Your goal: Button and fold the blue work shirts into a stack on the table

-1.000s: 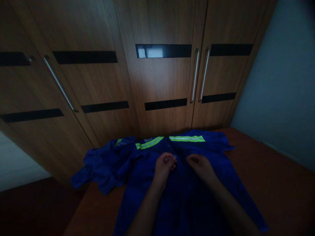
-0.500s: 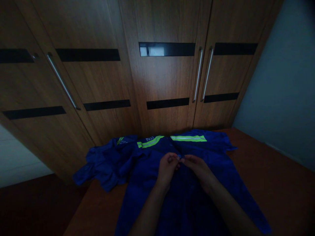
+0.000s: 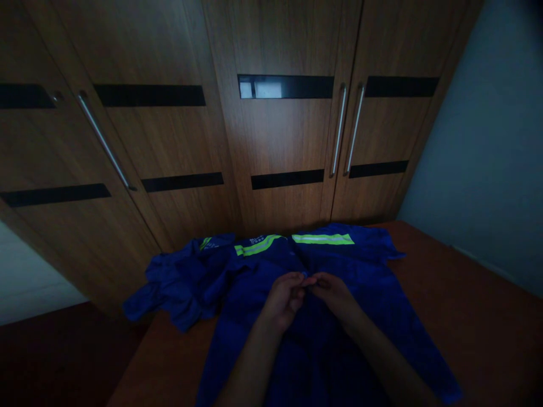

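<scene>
A dark blue garment (image 3: pixel 365 282) with yellow-green reflective strips (image 3: pixel 324 239) lies spread over a reddish-brown table. Above its middle, my left hand (image 3: pixel 288 297) and my right hand (image 3: pixel 333 291) meet at the fingertips. Both pinch a small bit of the blue cloth between thumb and fingers. The light is dim, and the fingertips hide most of what lies between them.
A second blue garment (image 3: pixel 178 282) lies crumpled at the left, overhanging the edge of the table (image 3: pixel 458 305). Behind stands a wooden wardrobe (image 3: pixel 284 135) with metal handles. A pale wall (image 3: pixel 483 164) is at the right.
Both hands have moved slightly down, and their fingertips are closer together. The view has shifted a little.
</scene>
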{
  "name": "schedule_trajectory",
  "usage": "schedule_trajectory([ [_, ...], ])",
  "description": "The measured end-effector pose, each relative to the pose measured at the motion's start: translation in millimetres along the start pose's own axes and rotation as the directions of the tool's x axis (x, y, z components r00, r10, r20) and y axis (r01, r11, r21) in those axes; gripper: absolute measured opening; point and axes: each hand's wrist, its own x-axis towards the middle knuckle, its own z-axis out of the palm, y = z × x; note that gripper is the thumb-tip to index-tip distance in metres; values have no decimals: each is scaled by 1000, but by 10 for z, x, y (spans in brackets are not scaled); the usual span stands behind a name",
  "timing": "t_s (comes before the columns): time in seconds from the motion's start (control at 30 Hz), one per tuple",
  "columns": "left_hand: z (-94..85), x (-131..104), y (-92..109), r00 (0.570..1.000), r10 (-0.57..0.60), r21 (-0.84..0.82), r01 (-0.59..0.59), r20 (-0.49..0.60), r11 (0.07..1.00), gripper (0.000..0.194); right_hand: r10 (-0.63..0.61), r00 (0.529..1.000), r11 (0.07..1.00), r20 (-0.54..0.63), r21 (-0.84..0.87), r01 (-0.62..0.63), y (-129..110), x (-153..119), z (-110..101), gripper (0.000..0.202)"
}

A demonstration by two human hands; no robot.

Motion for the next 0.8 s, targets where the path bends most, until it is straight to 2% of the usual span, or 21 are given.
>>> schedule_trajectory([
  [0.07,20,-4,-26,1000,-12,-49,10,-25,999,18,-34,999,998,-22,-54,33,16,13,9,20],
  [0.13,37,-5,-47,998,38,-31,-40,-59,999,19,-27,999,999,-31,-48,25,9,4,7,20],
  [0.23,55,-2,-65,982,169,105,-160,-88,982,20,66,996,995,-57,76,-61,-8,-37,-18,24],
  [0.3,64,7,-74,961,258,225,-231,-99,947,20,134,984,981,-114,155,-115,2,-60,-43,27],
  [0.47,67,53,-115,915,389,429,-309,-111,849,14,169,969,962,-182,244,-122,45,-73,-77,33],
  [0.57,67,56,-137,888,455,567,-341,-67,750,8,135,962,968,-237,240,-76,27,-71,-58,38],
  [0.67,66,43,-141,868,496,665,-371,1,648,5,74,960,986,-268,161,-31,11,-60,-34,39],
  [0.8,36,52,-139,867,491,657,-420,87,626,5,-23,959,999,-281,37,35,38,-34,-30,36],
])
